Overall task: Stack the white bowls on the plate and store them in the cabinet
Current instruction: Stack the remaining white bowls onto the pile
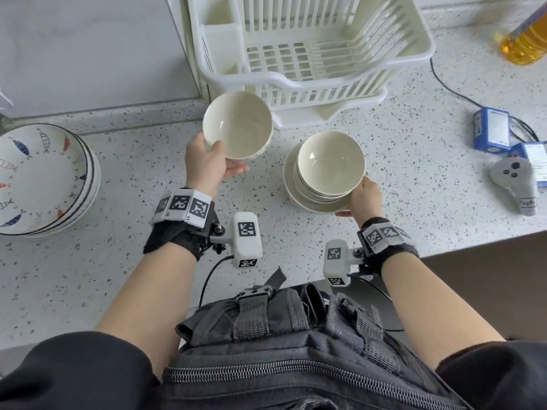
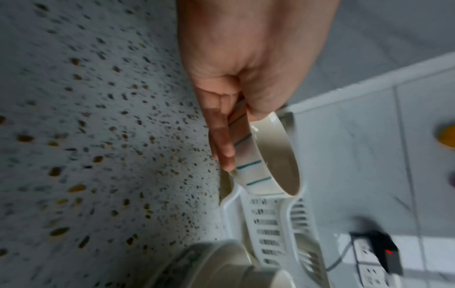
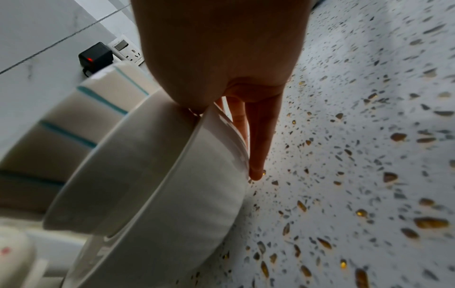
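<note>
The left hand [image 1: 207, 161] grasps a single white bowl [image 1: 237, 125] by its near rim, thumb inside and fingers [image 2: 222, 142] under the outer wall; the bowl hangs tilted above the desk [image 1: 148, 161], just in front of the dish rack [image 1: 310, 54] and touching nothing else; the left wrist view shows thin teal stripes on its outer wall. To the right of that bowl, with a strip of bare desk between them, a stack of white bowls [image 1: 330, 164] sits nested on the white plate [image 1: 296, 196], also in front of the rack. The right hand [image 1: 365, 196] grips the plate's near right rim, thumb on top; in the right wrist view its fingers [image 3: 258, 140] reach under the rim against the desk. The desk's front edge [image 1: 473, 241] runs close behind the right wrist. Well to the left of the rack, a pile of fish-patterned plates [image 1: 44, 179] stands near the wall; open speckled surface lies between that pile and the held bowl. To the right of the rack lie a black cable [image 1: 450, 87], blue boxes [image 1: 492, 130], a grey controller [image 1: 515, 184] and an oil bottle [image 1: 524, 42].
</note>
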`<state>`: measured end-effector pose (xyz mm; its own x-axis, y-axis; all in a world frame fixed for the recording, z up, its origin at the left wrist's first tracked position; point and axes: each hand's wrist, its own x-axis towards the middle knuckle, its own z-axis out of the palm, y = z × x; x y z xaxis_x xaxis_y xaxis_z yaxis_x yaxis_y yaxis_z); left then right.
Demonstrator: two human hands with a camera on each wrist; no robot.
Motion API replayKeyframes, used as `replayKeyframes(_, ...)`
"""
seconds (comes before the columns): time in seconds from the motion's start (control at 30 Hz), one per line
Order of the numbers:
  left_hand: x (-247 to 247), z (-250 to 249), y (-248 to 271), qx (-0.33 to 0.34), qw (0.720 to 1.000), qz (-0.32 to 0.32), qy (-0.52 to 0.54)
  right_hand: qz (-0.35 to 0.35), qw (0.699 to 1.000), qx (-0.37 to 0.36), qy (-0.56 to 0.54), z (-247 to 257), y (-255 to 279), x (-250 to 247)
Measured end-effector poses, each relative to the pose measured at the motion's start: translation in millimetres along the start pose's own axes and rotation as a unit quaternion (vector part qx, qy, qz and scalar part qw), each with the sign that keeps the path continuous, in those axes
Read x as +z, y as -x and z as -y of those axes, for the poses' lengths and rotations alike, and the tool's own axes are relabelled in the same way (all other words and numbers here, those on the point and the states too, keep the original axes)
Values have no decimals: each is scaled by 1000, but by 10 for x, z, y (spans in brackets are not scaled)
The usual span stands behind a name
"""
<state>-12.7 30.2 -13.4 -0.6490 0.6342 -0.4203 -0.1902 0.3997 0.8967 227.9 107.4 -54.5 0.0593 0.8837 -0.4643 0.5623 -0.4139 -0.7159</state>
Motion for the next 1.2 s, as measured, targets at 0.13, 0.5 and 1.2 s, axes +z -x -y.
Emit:
replayKeyframes(0.13, 237, -193, 221, 73, 994, 56, -56, 39, 999, -1, 8, -14, -29, -76)
replayKeyframes(0.5, 733, -333, 476, 138, 957, 131, -219, 114, 992, -25, 45, -20, -79, -210)
replayKeyframes(1.2, 1007, -55, 504, 164, 916, 100, -353, 134, 984, -74, 95, -98, -210, -219)
